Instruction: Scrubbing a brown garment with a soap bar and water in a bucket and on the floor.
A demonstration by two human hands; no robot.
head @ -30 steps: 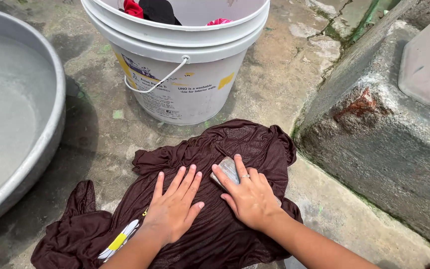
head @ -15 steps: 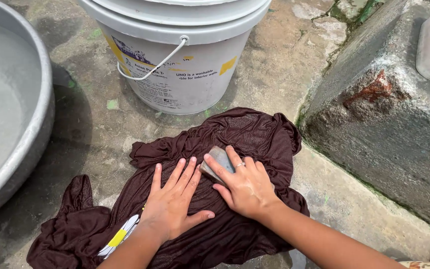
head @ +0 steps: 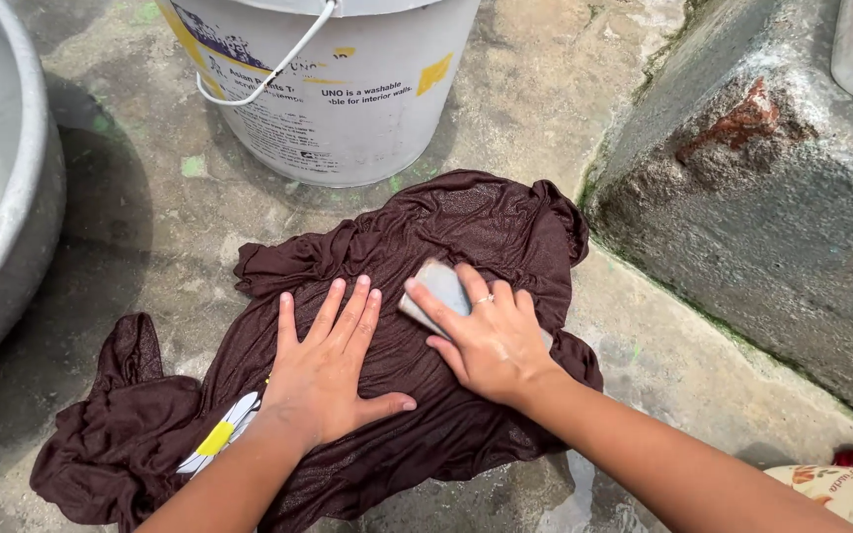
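The left hand (head: 323, 370) lies flat, fingers spread, on a dark brown cloth (head: 446, 237) spread over the concrete floor (head: 150, 237) — pinning it down. The right hand (head: 491, 341) has its fingers curled over a grey soap bar (head: 436, 289), pressed to the cloth just below a white bucket (head: 348, 109).

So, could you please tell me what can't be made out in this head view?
- Grey bar: mostly hidden under the right hand.
- White bucket: rim and inside cut off by the top edge.
- Metal basin: cut off by the left edge.
- Brown garment: partly covered by the left hand.
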